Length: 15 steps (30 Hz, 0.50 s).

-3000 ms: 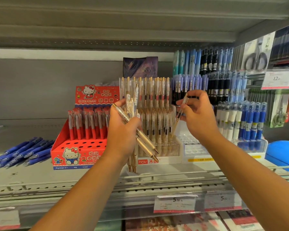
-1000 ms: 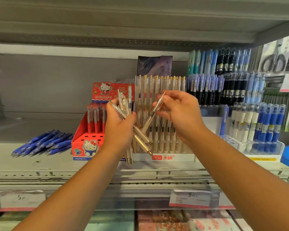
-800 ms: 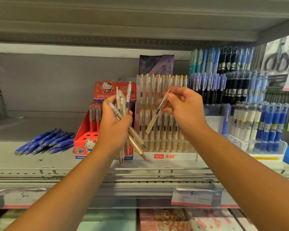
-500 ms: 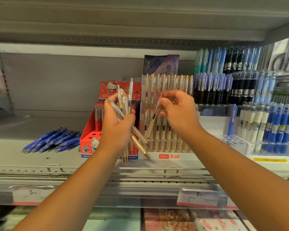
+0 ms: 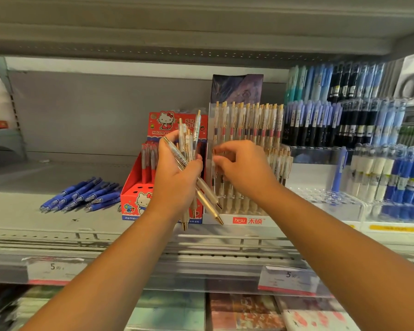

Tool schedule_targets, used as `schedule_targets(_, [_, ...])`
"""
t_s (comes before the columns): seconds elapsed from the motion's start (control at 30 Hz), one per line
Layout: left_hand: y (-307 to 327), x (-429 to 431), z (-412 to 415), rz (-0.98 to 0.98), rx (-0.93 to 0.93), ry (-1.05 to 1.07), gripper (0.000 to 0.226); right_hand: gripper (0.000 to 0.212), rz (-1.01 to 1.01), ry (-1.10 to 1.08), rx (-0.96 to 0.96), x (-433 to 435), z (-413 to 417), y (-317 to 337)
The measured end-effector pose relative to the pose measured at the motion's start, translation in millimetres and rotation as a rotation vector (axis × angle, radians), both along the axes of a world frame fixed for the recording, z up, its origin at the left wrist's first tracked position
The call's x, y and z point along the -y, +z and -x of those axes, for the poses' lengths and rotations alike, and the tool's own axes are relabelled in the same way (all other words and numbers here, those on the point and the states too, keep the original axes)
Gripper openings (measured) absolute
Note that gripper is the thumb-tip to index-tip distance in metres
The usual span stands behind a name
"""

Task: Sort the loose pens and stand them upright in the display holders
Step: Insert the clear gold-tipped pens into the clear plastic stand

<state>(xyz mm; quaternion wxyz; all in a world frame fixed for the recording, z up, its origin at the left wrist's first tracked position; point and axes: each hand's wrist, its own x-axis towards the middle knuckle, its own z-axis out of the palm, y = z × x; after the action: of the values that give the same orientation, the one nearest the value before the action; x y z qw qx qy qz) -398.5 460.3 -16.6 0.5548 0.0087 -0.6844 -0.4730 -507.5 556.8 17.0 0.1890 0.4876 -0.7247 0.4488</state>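
Lowered from its earlier slant, one gold pen (image 5: pixel 215 168) is stood at the left end of the display holder (image 5: pixel 249 220); the grip of the blurred right hand (image 5: pixel 245 174) cannot be told; spare pens (image 5: pixel 189 149) are gripped by the left hand (image 5: pixel 175 185), and tips should be seated fully

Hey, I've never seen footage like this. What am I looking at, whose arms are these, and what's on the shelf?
No machine here: a camera worn on a person's head looks down at their own arms. The left hand grips a bunch of gold-tipped pens. The right hand is up at the clear display holder; whether it pinches a pen is too blurred to tell. Loose blue pens lie on the shelf beside a red cartoon box.
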Motion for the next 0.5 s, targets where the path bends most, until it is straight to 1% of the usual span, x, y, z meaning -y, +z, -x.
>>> schedule_targets(0.07, [0,0,0,0.008,0.008,0.003,0.044,0.024,-0.013,-0.043,-0.020,-3,0,0])
schedule_targets(0.13, [-1,1,1,0.012,0.016,-0.005,0.044,0.017,0.031,-0.072,-0.020,-8,-5,-2])
schedule_targets(0.17, [-2,2,1,0.011,0.020,-0.010,0.043,0.011,0.063,-0.049,0.017,-11,-8,-2])
schedule_targets(0.2, [-2,3,2,0.007,0.024,-0.014,0.043,0.005,0.089,0.023,0.100,-14,-12,-2])
schedule_targets(0.23, [-2,3,2,0.000,0.029,-0.019,0.043,0.006,0.082,0.127,0.219,-17,-16,-1])
schedule_targets(0.27, [-2,4,2,-0.008,0.035,-0.027,0.043,0.009,0.032,0.243,0.342,-21,-20,0])
schedule_targets(0.3, [-3,4,3,-0.019,0.044,-0.037,0.044,0.011,-0.046,0.336,0.422,-24,-24,1])
schedule_targets(0.37, [-3,5,3,-0.035,0.053,-0.046,0.045,0.015,-0.161,0.411,0.432,-29,-28,2])
schedule_targets(0.5, [-2,2,2,-0.062,0.072,-0.047,0.046,0.031,-0.155,0.485,0.484,-36,-28,3])
